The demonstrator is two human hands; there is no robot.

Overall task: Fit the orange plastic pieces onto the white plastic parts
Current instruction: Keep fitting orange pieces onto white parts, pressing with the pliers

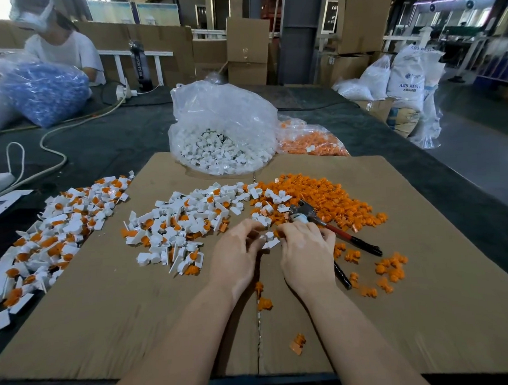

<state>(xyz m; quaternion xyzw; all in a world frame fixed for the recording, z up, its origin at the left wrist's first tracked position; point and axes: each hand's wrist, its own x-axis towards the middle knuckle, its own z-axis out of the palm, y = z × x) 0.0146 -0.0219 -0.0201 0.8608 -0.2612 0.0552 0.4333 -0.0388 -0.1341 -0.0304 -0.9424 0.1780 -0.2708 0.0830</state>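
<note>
Flattened cardboard sheet (106, 300) on dark table (113, 140) — warehouse, stacked boxes (248, 51)

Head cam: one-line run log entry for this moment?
step: fitting | left hand: on white part | right hand: on same part | orange pile: right | done pile: left | pliers: idle

only one view, worn on my head, facing forward and down at the cardboard sheet (106, 315) close below. my forearms come in from 6 o'clock; the far warehouse shows toward 12 o'clock, at the wide-angle edges.
</note>
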